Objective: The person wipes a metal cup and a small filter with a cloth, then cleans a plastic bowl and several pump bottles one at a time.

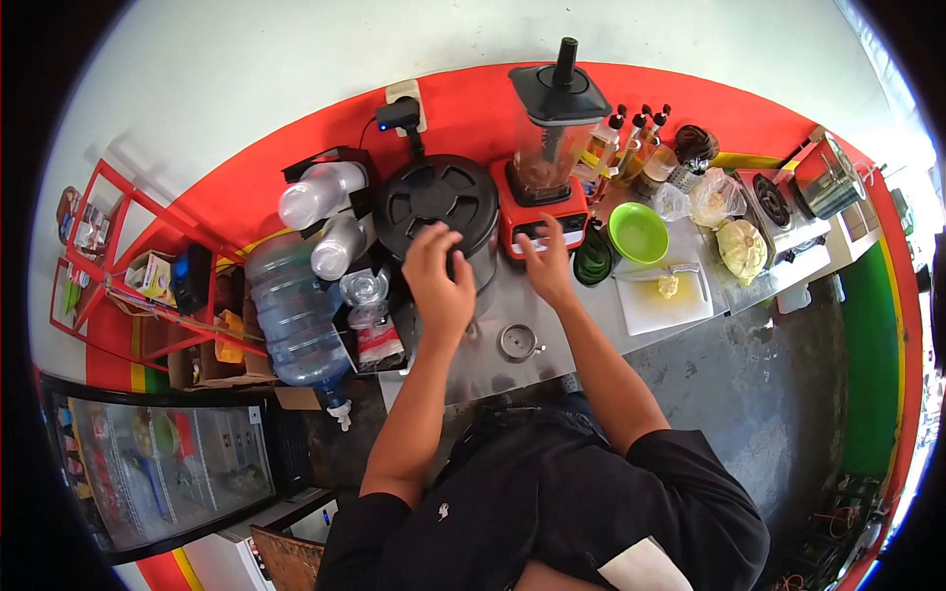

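My left hand [439,281] is at the near edge of a large round container with a black lid [440,202], fingers spread and curved, holding nothing. Just right of it, my right hand [547,258] is at the front of a red blender base [532,212], its fingers apart and empty. Whether the fingertips touch either object is hard to tell. On the base stands a clear blender jar [548,148] with a black lid and a tamper. A small round metal piece [517,342] with a side handle lies on the steel counter, nearer to me.
Right: a green bowl [639,233], white cutting board [662,300] with a knife, cabbage [741,250], pump bottles [631,146] and a stove [774,205]. Left: cup stacks [323,195], a large water bottle [296,313], a red rack [187,320] and a glass-door fridge [172,473].
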A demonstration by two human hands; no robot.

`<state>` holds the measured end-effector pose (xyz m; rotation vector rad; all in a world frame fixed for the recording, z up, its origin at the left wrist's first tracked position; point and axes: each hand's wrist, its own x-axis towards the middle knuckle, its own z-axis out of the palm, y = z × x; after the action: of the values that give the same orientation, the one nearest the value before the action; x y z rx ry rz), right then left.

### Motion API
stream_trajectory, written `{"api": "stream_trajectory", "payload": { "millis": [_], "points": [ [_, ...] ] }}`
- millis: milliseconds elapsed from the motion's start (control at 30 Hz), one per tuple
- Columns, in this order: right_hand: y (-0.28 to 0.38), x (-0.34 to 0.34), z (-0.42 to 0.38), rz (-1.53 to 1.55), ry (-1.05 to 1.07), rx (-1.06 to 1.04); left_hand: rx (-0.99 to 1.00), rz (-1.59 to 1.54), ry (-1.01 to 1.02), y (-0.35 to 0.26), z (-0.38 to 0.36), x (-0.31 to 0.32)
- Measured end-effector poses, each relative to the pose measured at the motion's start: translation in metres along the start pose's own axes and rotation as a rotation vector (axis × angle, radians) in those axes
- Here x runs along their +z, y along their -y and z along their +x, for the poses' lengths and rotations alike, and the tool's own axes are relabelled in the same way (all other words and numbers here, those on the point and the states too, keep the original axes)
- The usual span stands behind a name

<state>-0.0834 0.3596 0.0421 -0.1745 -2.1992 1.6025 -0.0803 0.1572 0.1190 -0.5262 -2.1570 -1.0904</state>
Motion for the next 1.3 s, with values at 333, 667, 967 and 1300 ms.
{"api": "stream_trajectory", "payload": {
  "millis": [333, 667, 967, 1300],
  "points": [
    [-0.103, -0.093, 0.076, -0.045, -0.153, 0.254, -0.302, -0.11, 0.536, 0.0, -0.054, 0.138],
    [-0.111, -0.094, 0.086, 0.121, 0.126, 0.322, -0.575, 0.016, 0.551, -0.023, -0.039, 0.162],
    [-0.081, -0.088, 0.074, -0.034, 0.108, 0.365, -0.554, 0.294, 0.589, -0.03, -0.045, 0.165],
    [-0.157, -0.139, 0.045, -0.529, 0.379, 0.044, -0.534, 0.071, 0.542, -0.035, -0.072, 0.139]
  ]
}}
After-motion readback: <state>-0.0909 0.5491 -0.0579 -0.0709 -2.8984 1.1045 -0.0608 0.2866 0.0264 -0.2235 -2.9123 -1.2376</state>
